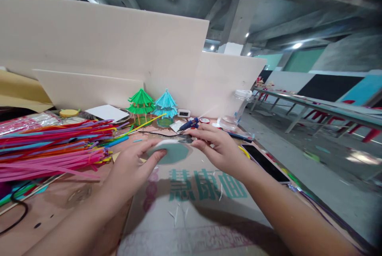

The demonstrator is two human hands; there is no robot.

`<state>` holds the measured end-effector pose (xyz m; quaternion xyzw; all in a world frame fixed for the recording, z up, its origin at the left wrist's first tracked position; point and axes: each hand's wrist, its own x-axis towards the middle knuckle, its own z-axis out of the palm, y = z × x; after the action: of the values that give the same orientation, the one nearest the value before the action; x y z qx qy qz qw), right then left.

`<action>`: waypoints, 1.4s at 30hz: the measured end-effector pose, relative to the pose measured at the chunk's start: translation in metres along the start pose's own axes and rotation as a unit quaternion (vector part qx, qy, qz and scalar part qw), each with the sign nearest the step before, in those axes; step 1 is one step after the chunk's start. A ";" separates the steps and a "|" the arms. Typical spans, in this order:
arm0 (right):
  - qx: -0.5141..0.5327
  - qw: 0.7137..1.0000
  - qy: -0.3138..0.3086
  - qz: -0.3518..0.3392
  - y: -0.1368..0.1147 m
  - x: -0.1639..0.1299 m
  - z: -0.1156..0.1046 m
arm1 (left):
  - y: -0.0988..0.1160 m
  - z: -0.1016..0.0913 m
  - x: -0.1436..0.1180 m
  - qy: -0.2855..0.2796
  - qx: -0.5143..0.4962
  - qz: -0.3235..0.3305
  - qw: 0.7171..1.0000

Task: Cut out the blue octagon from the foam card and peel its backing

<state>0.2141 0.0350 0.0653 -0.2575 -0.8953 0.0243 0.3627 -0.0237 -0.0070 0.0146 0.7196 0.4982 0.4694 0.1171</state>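
My left hand [139, 163] is closed on a pale green-blue disc [176, 155], with the thumb on its near face and the fingers behind. The disc is tilted above a printed sheet [191, 224] on the table. At the disc's far right edge, my right hand [216, 144] pinches a dark grey pointed blade [185, 139]. Its fingers hide the rest of that tool. I cannot tell whether the blade touches the disc. Thin white offcuts [176, 216] lie on the sheet below.
Bundles of coloured pipe cleaners [59, 144] cover the left side. Behind the hands stand a green tiered model [141, 106], a blue one [166, 106], a small clock [183, 113] and a blue glue gun [188, 124]. To the right are a phone [265, 163] and a clear jar [238, 106].
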 end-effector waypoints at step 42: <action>-0.027 0.999 -0.016 -0.037 0.000 -0.002 0.015 | 0.009 0.002 -0.002 -0.021 0.048 0.067 0.996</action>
<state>0.2050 0.0360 0.0529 -0.2331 -0.9104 -0.0089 0.3416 -0.0165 -0.0121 0.0184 0.7656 0.4684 0.4367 0.0607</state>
